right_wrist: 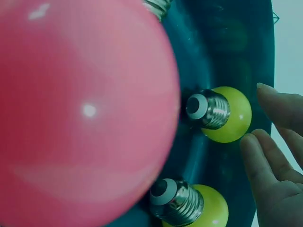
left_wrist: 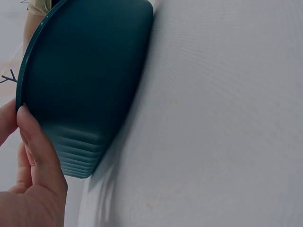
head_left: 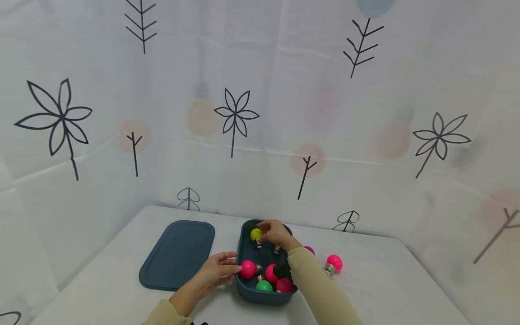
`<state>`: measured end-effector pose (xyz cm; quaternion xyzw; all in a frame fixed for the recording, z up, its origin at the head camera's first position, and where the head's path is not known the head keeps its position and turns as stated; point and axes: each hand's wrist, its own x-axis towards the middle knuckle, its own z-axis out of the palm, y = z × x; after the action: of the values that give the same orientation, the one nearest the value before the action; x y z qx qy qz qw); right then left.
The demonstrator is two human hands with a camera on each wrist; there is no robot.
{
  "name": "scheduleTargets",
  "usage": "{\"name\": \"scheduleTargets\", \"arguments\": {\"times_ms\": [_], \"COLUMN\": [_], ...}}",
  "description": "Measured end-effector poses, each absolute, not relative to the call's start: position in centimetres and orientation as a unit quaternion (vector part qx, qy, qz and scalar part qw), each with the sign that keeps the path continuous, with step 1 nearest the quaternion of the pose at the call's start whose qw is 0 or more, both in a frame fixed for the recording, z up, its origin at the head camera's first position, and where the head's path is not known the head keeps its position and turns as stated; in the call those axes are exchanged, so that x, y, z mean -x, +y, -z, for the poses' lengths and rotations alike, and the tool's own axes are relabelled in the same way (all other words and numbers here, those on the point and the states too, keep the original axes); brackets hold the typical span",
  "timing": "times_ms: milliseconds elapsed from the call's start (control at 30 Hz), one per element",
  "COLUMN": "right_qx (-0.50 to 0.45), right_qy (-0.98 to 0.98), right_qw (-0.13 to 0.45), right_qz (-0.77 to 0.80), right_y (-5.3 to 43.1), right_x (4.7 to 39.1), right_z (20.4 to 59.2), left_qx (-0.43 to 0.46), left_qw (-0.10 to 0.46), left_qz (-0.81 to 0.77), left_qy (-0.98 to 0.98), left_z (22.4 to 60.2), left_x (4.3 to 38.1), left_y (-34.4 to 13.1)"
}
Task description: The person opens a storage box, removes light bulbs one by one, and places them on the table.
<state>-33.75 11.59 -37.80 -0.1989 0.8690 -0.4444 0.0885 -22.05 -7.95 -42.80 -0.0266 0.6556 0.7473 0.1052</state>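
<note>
Right hand (head_left: 277,233)'s fingers are spread loosely around a yellow bulb (right_wrist: 238,117) in the tub (head_left: 263,298), no grip on it; can't tell if they touch. Second yellow bulb (right_wrist: 210,208)'s right beside it. Left hand (head_left: 217,271) is pinching the tub's rim, near pink, red and green bulbs inside. So most bulbs are in; a purple bulb (head_left: 310,249) and pink bulb (head_left: 335,262) lie outside, past the right wrist. Lid (head_left: 178,253)'s off, left of the left hand.

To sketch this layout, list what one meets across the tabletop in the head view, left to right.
Flat dark panel, left hand, dark container, partly hidden purple bulb, pink bulb outside the container.
</note>
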Motion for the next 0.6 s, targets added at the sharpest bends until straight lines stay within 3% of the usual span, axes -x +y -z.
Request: {"name": "scheduleTargets", "arguments": {"times_ms": [600], "right_qx": [0.208], "right_qy": [0.872], "right_qw": [0.167], "right_qz": [0.410], "right_y": [11.25], "right_x": [33.35], "right_z": [37.99], "left_qx": [0.029], "left_qw": [0.106], "left_qz": [-0.746], "left_qy": [0.656], "left_z": [42.53], "left_x": [21.92], "left_y": [-7.82]}}
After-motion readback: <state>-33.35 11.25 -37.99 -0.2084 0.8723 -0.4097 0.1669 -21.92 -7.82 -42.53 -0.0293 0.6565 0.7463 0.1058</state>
